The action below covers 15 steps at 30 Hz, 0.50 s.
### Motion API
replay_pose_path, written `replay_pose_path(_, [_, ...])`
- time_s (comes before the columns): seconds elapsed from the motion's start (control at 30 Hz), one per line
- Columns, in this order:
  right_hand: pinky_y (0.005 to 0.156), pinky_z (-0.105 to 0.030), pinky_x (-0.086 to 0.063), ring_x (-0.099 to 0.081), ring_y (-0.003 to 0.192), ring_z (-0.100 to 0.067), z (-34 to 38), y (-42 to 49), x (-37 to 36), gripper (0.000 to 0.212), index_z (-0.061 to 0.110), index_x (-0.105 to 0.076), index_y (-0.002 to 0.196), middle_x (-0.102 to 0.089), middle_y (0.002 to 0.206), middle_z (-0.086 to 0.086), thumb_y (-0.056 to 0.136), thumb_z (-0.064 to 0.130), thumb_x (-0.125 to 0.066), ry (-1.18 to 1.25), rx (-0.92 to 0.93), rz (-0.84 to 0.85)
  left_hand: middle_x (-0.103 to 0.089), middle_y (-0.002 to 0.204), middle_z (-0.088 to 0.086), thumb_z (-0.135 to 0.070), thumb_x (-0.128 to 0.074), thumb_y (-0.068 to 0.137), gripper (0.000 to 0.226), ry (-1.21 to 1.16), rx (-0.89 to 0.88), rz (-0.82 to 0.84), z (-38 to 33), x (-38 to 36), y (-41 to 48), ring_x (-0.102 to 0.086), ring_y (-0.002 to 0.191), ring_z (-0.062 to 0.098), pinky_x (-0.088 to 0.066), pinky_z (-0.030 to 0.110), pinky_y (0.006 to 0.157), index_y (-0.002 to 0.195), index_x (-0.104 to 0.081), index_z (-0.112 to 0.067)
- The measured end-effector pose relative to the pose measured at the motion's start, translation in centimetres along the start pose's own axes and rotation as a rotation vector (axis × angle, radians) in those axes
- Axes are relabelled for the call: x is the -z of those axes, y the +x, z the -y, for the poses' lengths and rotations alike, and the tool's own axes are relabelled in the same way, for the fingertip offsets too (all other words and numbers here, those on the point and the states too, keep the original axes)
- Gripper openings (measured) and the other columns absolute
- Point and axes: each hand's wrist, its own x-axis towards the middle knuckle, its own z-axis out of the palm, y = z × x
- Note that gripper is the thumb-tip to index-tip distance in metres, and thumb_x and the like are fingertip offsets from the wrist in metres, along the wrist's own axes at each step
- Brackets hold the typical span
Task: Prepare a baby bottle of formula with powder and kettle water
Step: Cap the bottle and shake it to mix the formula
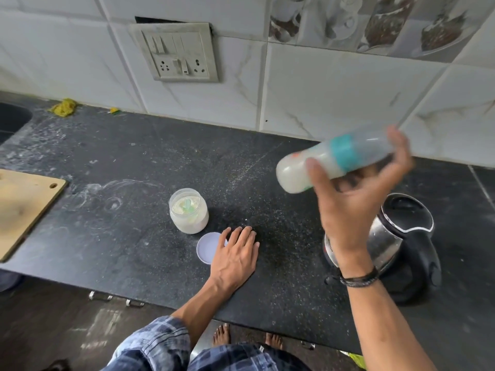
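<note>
My right hand (pixel 356 199) grips a baby bottle (pixel 329 162) with a teal collar and clear cap, tilted on its side in the air above the counter; it holds white liquid and looks motion-blurred. My left hand (pixel 235 253) rests flat on the black counter, fingers straight, its edge touching a round white lid (pixel 207 249). Just behind the lid stands an uncapped clear jar (pixel 188 214) of white powder with a pale green scoop inside. A steel and black kettle (pixel 396 236), lid down, sits under my right wrist.
A wooden cutting board (pixel 24 207) lies at the left of the black stone counter (pixel 134 170), with a dark sink (pixel 10 119) at the far left. A yellow cloth (pixel 64 107) sits by the tiled wall. A switch and socket plate (pixel 176 53) hangs on the wall.
</note>
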Motion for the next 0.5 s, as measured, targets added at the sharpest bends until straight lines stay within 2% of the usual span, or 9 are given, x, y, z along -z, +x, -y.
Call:
replay_pose_path(0.07, [0.095,-0.050,-0.060,-0.060,0.128,-0.017,0.0,0.3,0.0,0.092,0.014,-0.021,0.147,-0.038,0.149,0.004,0.082,0.000,-0.086,0.030,0.036,-0.071,-0.068,0.129,0.001,-0.033,-0.048,0.107,0.032,-0.004,0.003,0.002,0.0,0.0,0.0,-0.063,0.119,0.023,-0.041,0.046,0.112,0.124,-0.069,-0.014])
replay_pose_path(0.1, [0.094,-0.051,-0.060,-0.060,0.129,-0.017,-0.5,0.5,-0.1,0.094,0.017,-0.024,0.148,-0.039,0.151,0.004,0.081,0.005,-0.088,-0.013,0.023,-0.051,-0.068,0.129,0.001,-0.033,-0.048,0.107,0.033,-0.005,0.001,0.002,0.0,0.0,-0.2,-0.063,0.119,0.023,-0.041,0.047,0.112,0.123,-0.069,-0.014])
replay_pose_path(0.17, [0.090,-0.049,-0.062,-0.067,0.117,-0.012,-1.4,0.5,0.1,0.092,0.028,-0.034,0.148,-0.052,0.142,0.016,0.078,0.014,-0.093,-0.163,-0.066,0.104,-0.068,0.129,0.001,-0.034,-0.048,0.108,0.033,-0.009,-0.001,0.000,0.1,-0.1,-0.2,-0.063,0.119,0.024,-0.042,0.047,0.112,0.123,-0.069,-0.014])
replay_pose_path(0.2, [0.089,-0.048,-0.062,-0.069,0.112,-0.010,-1.5,0.2,0.3,0.091,0.027,-0.037,0.146,-0.056,0.135,0.021,0.077,0.013,-0.093,-0.191,-0.088,0.146,-0.068,0.129,0.001,-0.034,-0.047,0.108,0.034,-0.012,-0.006,0.002,0.1,-0.1,-0.2,-0.063,0.119,0.024,-0.041,0.047,0.112,0.124,-0.068,-0.014])
replay_pose_path(0.23, [0.089,-0.048,-0.063,-0.069,0.112,-0.011,-1.2,0.0,0.5,0.090,0.026,-0.036,0.146,-0.055,0.136,0.020,0.077,0.009,-0.092,-0.157,-0.081,0.133,-0.068,0.130,0.001,-0.034,-0.046,0.108,0.034,-0.012,-0.007,0.005,0.1,-0.2,-0.2,-0.063,0.120,0.024,-0.041,0.047,0.112,0.124,-0.068,-0.014])
replay_pose_path(0.3, [0.091,-0.041,-0.061,-0.065,0.119,-0.015,0.0,0.3,0.7,0.091,0.019,-0.025,0.146,-0.047,0.144,0.004,0.081,-0.003,-0.086,-0.007,-0.015,0.017,-0.068,0.131,0.001,-0.034,-0.046,0.108,0.034,-0.001,0.007,0.004,0.0,-0.3,-0.1,-0.063,0.121,0.023,-0.039,0.046,0.113,0.124,-0.068,-0.015])
replay_pose_path(0.37, [0.093,-0.036,-0.059,-0.062,0.123,-0.015,0.5,0.8,0.8,0.090,0.008,-0.016,0.145,-0.037,0.147,0.002,0.083,-0.007,-0.081,0.038,0.044,-0.067,-0.068,0.132,0.001,-0.034,-0.046,0.108,0.034,-0.002,0.008,0.014,0.0,-0.3,-0.1,-0.062,0.121,0.023,-0.038,0.046,0.113,0.125,-0.068,-0.015])
replay_pose_path(0.43, [0.092,-0.040,-0.061,-0.062,0.125,-0.020,-0.4,1.2,0.9,0.094,0.017,-0.019,0.148,-0.038,0.150,-0.003,0.084,0.005,-0.086,-0.050,0.017,-0.026,-0.068,0.131,0.001,-0.035,-0.047,0.108,0.033,-0.001,-0.001,0.009,0.0,-0.3,-0.3,-0.062,0.121,0.023,-0.038,0.046,0.113,0.125,-0.068,-0.015])
replay_pose_path(0.5, [0.090,-0.048,-0.061,-0.067,0.114,-0.021,-1.3,1.2,1.1,0.091,0.038,-0.032,0.145,-0.054,0.142,0.004,0.078,0.022,-0.092,-0.284,-0.039,0.208,-0.068,0.130,0.000,-0.035,-0.049,0.107,0.033,-0.003,-0.006,-0.005,0.1,-0.2,-0.2,-0.063,0.120,0.023,-0.039,0.046,0.112,0.124,-0.069,-0.015])
